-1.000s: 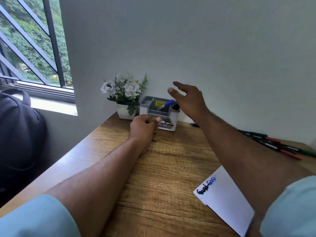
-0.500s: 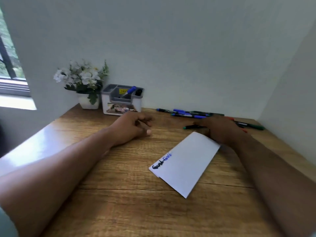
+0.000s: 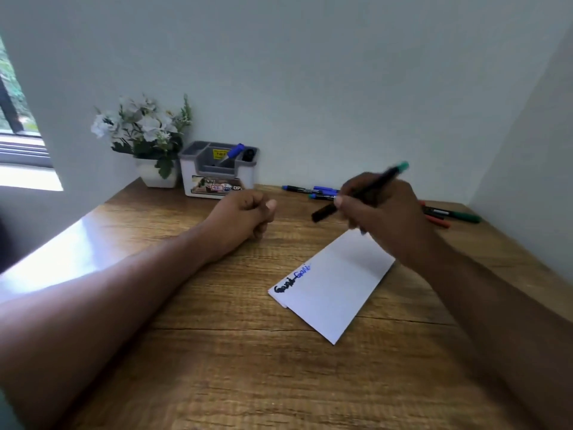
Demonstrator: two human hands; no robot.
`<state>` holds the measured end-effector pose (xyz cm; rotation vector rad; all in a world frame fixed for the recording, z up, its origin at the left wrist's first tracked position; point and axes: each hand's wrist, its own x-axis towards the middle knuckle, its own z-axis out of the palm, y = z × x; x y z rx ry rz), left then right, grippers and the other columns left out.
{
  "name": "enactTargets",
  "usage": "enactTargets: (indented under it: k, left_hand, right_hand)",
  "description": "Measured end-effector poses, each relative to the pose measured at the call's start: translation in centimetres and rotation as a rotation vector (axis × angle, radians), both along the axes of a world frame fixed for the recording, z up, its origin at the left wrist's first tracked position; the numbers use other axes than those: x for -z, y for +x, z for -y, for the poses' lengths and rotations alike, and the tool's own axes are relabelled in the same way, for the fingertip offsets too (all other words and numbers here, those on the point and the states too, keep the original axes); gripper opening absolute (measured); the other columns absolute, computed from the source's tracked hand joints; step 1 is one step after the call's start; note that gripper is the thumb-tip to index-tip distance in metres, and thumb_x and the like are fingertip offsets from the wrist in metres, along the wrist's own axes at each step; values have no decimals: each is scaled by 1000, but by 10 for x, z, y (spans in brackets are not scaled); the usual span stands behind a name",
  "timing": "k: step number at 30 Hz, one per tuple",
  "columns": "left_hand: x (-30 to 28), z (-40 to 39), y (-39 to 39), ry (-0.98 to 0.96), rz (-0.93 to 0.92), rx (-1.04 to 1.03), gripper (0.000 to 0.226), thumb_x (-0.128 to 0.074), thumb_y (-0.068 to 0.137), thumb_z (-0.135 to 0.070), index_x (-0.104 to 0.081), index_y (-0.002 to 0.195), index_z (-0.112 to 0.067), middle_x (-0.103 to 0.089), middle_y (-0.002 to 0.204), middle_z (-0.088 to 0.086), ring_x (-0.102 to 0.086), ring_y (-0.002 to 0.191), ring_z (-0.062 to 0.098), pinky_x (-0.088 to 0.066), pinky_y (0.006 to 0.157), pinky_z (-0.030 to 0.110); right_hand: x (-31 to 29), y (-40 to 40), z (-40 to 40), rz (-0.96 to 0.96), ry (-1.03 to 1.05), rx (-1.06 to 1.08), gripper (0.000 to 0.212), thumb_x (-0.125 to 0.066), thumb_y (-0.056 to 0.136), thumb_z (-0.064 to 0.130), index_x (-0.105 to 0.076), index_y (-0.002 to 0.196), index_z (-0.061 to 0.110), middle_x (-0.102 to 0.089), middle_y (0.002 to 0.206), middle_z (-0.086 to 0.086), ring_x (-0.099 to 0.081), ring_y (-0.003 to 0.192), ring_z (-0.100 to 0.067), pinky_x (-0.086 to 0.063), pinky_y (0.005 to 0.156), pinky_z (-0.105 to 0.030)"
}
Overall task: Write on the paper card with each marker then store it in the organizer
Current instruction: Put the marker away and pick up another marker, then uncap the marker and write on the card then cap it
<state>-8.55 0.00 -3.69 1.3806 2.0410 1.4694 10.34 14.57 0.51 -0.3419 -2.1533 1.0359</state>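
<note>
Nearest you on the wooden desk [image 3: 217, 352] lies the white paper card [image 3: 335, 283], set at a slant, with a black scribbled word and a blue one beside it at its left corner. Your right hand [image 3: 381, 212] hangs above the card's far end, and its grip is curled round a black marker with a green end [image 3: 359, 193]: the fingers pinch the barrel near its middle, the green end tilts up and away to the right, the dark end points down to the left, clear of the card. Your left hand [image 3: 245, 215] rests on the desk to the left of the card, fingers folded in on themselves, holding nothing. Behind the hands, loose markers [image 3: 313, 190] lie along the wall. Farther back left stands the grey-and-white organizer [image 3: 217, 178] with a blue marker [image 3: 234, 152] slanting in one compartment, and a pot of white flowers [image 3: 145, 135] just beside it
</note>
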Motion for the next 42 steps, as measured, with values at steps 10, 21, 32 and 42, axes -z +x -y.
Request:
enactTargets:
  k: [10, 21, 32, 42]
  left_hand:
    - [-5, 0, 28, 79, -167, -4, 60, -54, 76, -64, -56, 64, -6, -57, 57, 11, -49, 46, 10, -43, 49, 25]
    - [4, -6, 33, 11, -494, 138, 32, -46, 93, -41, -61, 77, -18, -57, 64, -4, -51, 61, 12, -39, 54, 26]
    - [-10, 12, 1, -39, -80, 89, 31, -54, 93, -37, -68, 77, -14, -62, 65, 7, -52, 58, 18, -43, 58, 31]
    - [-14, 6, 24, -91, 55, 330, 35, -40, 92, -39, -57, 89, -8, -77, 90, 5, -42, 48, 27, -39, 44, 23]
  right_hand:
    - [30, -3, 7, -10, -600, -214, 20, -69, 75, 18, -70, 88, 4, -70, 73, -16, -64, 59, -20, -51, 51, -27]
    - [32, -8, 3, 20, -619, -339, 27, -63, 76, 22, -68, 85, -2, -72, 74, -18, -70, 61, -22, -57, 56, -30]
    - [17, 3, -15, -115, -707, -266, 17, -59, 77, 13, -73, 67, 11, -64, 55, -10, -53, 40, -15, -42, 42, -20]
    - [36, -6, -7, 134, -561, -251, 9, -64, 81, 2, -70, 75, 3, -64, 61, -13, -53, 45, -17, -44, 42, -24]
